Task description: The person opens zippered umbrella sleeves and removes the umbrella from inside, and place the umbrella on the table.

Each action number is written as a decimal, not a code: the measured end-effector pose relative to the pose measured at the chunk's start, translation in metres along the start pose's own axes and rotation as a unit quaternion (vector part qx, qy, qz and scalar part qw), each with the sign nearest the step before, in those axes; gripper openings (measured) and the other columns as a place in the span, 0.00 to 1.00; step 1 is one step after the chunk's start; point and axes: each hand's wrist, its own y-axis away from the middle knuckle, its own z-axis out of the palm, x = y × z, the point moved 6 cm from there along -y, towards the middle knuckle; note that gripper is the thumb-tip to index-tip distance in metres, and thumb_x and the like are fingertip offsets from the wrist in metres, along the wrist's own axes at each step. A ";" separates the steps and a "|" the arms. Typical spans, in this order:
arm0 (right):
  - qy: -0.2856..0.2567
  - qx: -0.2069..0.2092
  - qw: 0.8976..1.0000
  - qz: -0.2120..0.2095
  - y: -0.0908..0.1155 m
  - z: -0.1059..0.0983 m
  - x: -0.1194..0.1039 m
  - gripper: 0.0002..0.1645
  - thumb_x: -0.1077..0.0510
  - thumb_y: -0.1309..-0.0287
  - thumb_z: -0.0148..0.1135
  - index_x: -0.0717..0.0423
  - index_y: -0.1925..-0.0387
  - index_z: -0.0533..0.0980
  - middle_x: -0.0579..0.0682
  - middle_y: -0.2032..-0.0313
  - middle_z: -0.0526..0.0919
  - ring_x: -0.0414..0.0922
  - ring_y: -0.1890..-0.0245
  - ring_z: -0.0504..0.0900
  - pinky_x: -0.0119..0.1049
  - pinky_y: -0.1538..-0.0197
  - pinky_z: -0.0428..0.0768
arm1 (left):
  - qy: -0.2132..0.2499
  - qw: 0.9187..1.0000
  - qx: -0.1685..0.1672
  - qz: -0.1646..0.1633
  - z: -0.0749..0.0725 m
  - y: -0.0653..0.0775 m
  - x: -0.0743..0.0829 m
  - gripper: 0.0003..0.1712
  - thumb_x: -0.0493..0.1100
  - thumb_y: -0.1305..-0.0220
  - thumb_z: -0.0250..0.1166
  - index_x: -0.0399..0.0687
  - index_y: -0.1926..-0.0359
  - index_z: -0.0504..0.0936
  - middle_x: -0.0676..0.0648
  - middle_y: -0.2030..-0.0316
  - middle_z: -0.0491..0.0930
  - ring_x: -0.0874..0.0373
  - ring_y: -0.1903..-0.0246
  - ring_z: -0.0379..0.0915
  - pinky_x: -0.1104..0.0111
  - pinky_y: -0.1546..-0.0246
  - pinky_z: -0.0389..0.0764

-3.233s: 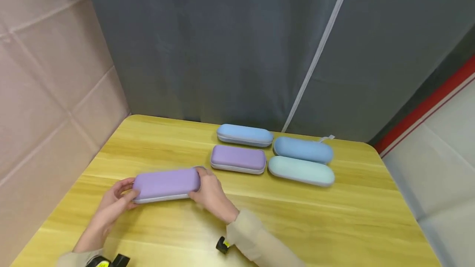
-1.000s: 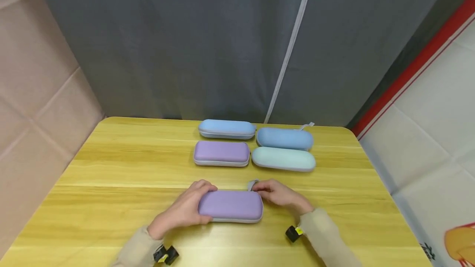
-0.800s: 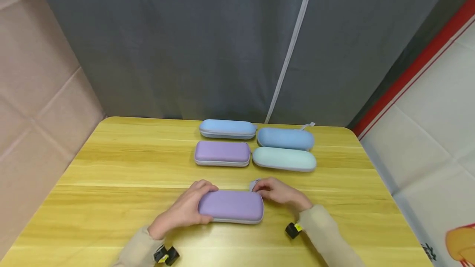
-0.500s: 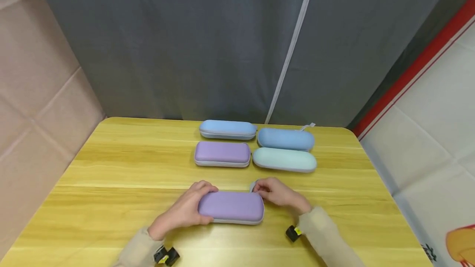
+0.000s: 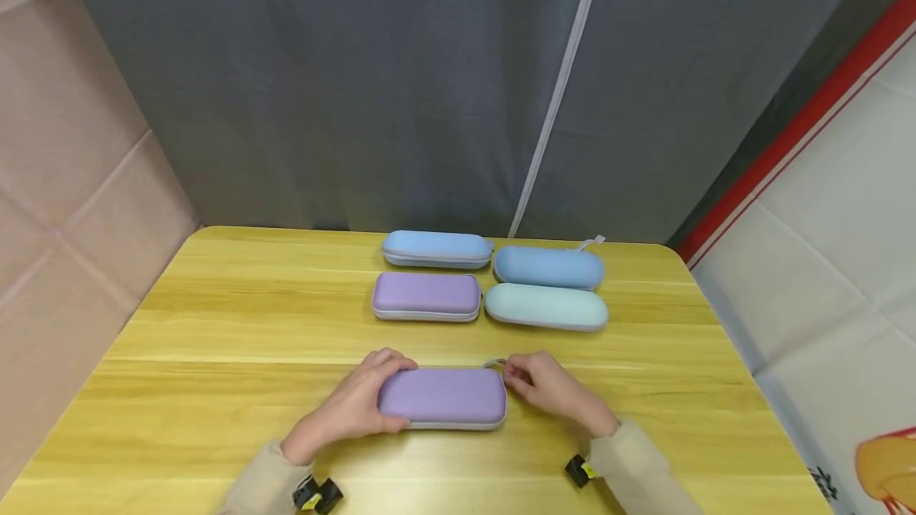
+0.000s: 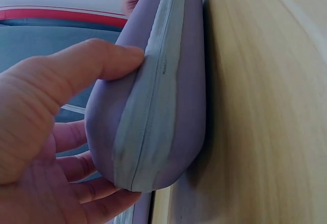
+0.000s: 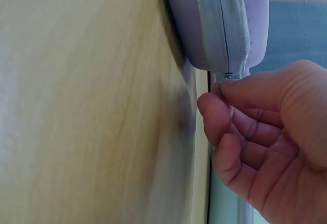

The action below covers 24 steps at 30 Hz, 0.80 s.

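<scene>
A purple zippered case (image 5: pixel 444 397) lies on the table in front of me, lid side up, its grey zip closed at both ends in view. My left hand (image 5: pixel 354 404) grips its left end, thumb on the near side and fingers on the far side; in the left wrist view the thumb presses next to the zip band (image 6: pixel 153 96). At the right end, my right hand (image 5: pixel 547 384) pinches the small zip pull (image 7: pixel 228 75) between thumb and index finger. A grey strap loop (image 5: pixel 494 362) shows behind that corner, partly hidden by the fingers.
Behind stand a second purple case (image 5: pixel 427 296), a light blue case (image 5: pixel 436 249), a darker blue case (image 5: pixel 549 267) with a pale strap, and a mint case (image 5: pixel 546 306). The wooden table (image 5: pixel 236 316) ends at a grey curtain (image 5: pixel 343 102).
The purple case came from the left to the middle and was set down. My right hand left its end for the zip pull, and has just shifted slightly right and nearer around the corner.
</scene>
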 end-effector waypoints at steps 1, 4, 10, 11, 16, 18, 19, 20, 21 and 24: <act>0.003 0.001 1.000 -0.001 0.001 0.000 -0.001 0.06 0.66 0.42 0.59 0.56 0.73 0.76 0.40 0.77 0.76 0.31 0.76 0.71 0.26 0.73 0.74 | -0.002 1.000 0.002 0.001 0.000 0.000 0.000 0.38 0.45 0.66 0.78 0.43 0.48 0.76 0.53 0.54 0.74 0.57 0.55 0.68 0.61 0.58 0.75; 0.009 0.000 1.000 0.002 0.005 0.000 -0.003 0.06 0.67 0.43 0.59 0.56 0.73 0.76 0.39 0.77 0.76 0.30 0.76 0.71 0.26 0.73 0.75 | -0.012 1.000 0.011 0.002 0.001 0.002 0.000 0.39 0.46 0.67 0.78 0.44 0.48 0.76 0.53 0.54 0.74 0.58 0.55 0.68 0.61 0.58 0.75; 0.011 -0.008 1.000 0.013 0.013 0.001 -0.009 0.07 0.68 0.43 0.59 0.55 0.74 0.75 0.39 0.78 0.75 0.30 0.76 0.71 0.25 0.73 0.74 | -0.031 0.999 0.034 -0.005 0.002 0.006 0.001 0.39 0.47 0.69 0.79 0.46 0.49 0.77 0.54 0.54 0.74 0.58 0.56 0.69 0.61 0.59 0.76; 0.012 -0.008 1.000 0.014 0.014 0.001 -0.011 0.07 0.68 0.44 0.59 0.55 0.74 0.75 0.39 0.78 0.74 0.30 0.77 0.70 0.25 0.73 0.74 | -0.034 0.999 0.037 -0.007 0.002 0.006 0.001 0.39 0.48 0.70 0.79 0.46 0.50 0.77 0.54 0.54 0.74 0.58 0.56 0.70 0.61 0.59 0.76; 0.021 -0.003 1.000 0.008 0.022 0.001 -0.018 0.08 0.69 0.46 0.59 0.55 0.76 0.75 0.38 0.79 0.74 0.29 0.77 0.70 0.24 0.74 0.73 | -0.043 0.998 0.049 -0.020 0.003 0.008 0.004 0.39 0.50 0.70 0.79 0.47 0.50 0.78 0.54 0.55 0.74 0.59 0.56 0.70 0.62 0.60 0.77; 0.023 -0.001 1.000 0.007 0.024 0.002 -0.022 0.08 0.69 0.46 0.60 0.55 0.76 0.75 0.38 0.79 0.74 0.28 0.78 0.70 0.23 0.75 0.73 | -0.048 0.997 0.056 -0.027 0.004 0.009 0.005 0.39 0.51 0.70 0.79 0.47 0.51 0.78 0.54 0.56 0.74 0.59 0.57 0.71 0.62 0.61 0.77; 0.023 0.000 1.000 0.008 0.025 0.003 -0.024 0.08 0.69 0.46 0.60 0.55 0.76 0.75 0.38 0.79 0.74 0.28 0.78 0.69 0.23 0.75 0.73 | -0.053 0.996 0.060 -0.031 0.004 0.010 0.005 0.39 0.51 0.70 0.79 0.47 0.51 0.78 0.54 0.57 0.74 0.59 0.58 0.71 0.62 0.61 0.77; 0.022 0.002 1.000 0.010 0.025 0.003 -0.026 0.08 0.69 0.47 0.60 0.55 0.76 0.75 0.38 0.79 0.74 0.28 0.78 0.69 0.23 0.76 0.72 | -0.058 0.996 0.064 -0.035 0.004 0.011 0.006 0.39 0.52 0.71 0.79 0.47 0.51 0.78 0.55 0.58 0.74 0.59 0.59 0.71 0.63 0.62 0.77; 0.022 0.004 1.000 0.013 0.026 0.004 -0.027 0.08 0.69 0.47 0.60 0.55 0.76 0.75 0.38 0.79 0.74 0.28 0.78 0.69 0.23 0.76 0.72 | -0.062 0.995 0.069 -0.038 0.004 0.012 0.007 0.39 0.52 0.71 0.79 0.47 0.52 0.78 0.55 0.59 0.74 0.59 0.59 0.71 0.63 0.64 0.77; 0.019 0.013 1.000 0.020 0.026 0.005 -0.031 0.07 0.69 0.47 0.60 0.56 0.76 0.75 0.38 0.79 0.74 0.28 0.79 0.69 0.23 0.76 0.72 | -0.078 0.992 0.083 -0.049 0.004 0.014 0.012 0.38 0.52 0.71 0.79 0.48 0.54 0.77 0.54 0.61 0.73 0.60 0.62 0.71 0.66 0.68 0.76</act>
